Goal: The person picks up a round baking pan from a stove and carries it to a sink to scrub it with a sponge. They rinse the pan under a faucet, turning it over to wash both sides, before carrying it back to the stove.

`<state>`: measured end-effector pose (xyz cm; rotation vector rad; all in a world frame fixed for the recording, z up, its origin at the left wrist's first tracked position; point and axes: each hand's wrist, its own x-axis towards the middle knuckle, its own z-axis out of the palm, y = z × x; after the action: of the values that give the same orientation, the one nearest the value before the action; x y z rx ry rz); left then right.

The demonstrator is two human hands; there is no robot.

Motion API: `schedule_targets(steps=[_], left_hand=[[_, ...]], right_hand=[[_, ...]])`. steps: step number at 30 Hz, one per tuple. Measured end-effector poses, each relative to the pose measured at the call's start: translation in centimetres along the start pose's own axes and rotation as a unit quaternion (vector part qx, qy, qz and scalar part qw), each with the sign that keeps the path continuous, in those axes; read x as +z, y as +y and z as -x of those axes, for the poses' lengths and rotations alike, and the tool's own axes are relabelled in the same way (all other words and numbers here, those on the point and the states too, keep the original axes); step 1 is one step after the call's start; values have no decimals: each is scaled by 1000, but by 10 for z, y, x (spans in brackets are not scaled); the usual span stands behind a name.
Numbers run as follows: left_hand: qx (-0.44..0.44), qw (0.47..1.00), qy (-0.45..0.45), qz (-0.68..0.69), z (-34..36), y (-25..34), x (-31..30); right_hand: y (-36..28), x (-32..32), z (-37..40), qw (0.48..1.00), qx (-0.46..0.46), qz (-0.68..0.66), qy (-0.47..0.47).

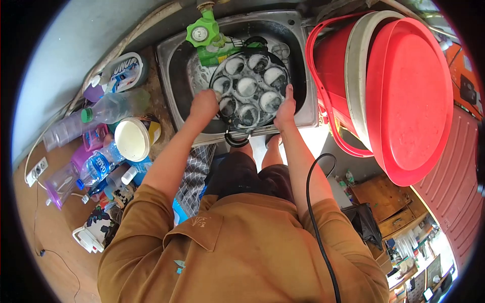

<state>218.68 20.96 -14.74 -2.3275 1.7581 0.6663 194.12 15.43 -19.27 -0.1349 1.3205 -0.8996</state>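
Note:
A round dark pan with several round hollows (247, 87) sits over the sink (174, 50), covered in white suds. Its black loop handle (236, 138) points toward my body. My right hand (286, 108) grips the pan's right rim, thumb along the edge. At the left rim, my left hand (204, 106) is closed; a small pale bit shows by its fingers, but what it holds is mostly hidden. Behind the pan lies a green packet (209, 55), partly covered. Above it is a tap with a green knob (200, 33).
Right of the sink stands a red bucket (331, 65) with a large red lid or basin (409, 101) tilted against it. Plastic bottles (113, 106), a white-lidded tub (132, 139) and other containers crowd the left side. A black cable (316, 212) hangs before my shirt.

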Motion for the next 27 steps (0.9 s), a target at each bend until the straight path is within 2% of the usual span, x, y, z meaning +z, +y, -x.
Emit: schedule_targets(steps=[2, 3, 6, 9, 11, 14, 16, 17, 19, 23, 26, 27], left_hand=[[21, 998, 50, 38, -31, -15, 4], [73, 986, 129, 73, -40, -22, 8], [101, 983, 146, 37, -29, -17, 17], [39, 990, 131, 28, 22, 6, 16], [68, 978, 169, 105, 52, 23, 21], [63, 977, 159, 132, 69, 69, 24], [143, 950, 178, 214, 71, 96, 25], [140, 950, 178, 214, 71, 100, 21], [150, 949, 174, 217, 68, 105, 14], [115, 970, 144, 160, 62, 53, 7], [67, 976, 137, 154, 65, 61, 10], [178, 959, 156, 158, 65, 66, 19]], right_hand=[[3, -1, -3, 1000, -2, 14, 20], [7, -2, -8, 1000, 5, 13, 21], [2, 0, -4, 999, 2, 38, 37], [1, 1, -1, 998, 1, 47, 44], [1, 2, 1, 998, 10, 32, 44], [-3, 3, 2, 996, 14, 64, 67], [-2, 2, -1, 994, 25, 79, 64], [-3, 2, 0, 994, 27, 81, 63], [-5, 1, -1, 998, 27, 46, 36], [-7, 5, 0, 999, -3, 44, 2], [-7, 7, 7, 997, 52, 41, 48], [-8, 8, 10, 998, 25, 50, 24]])
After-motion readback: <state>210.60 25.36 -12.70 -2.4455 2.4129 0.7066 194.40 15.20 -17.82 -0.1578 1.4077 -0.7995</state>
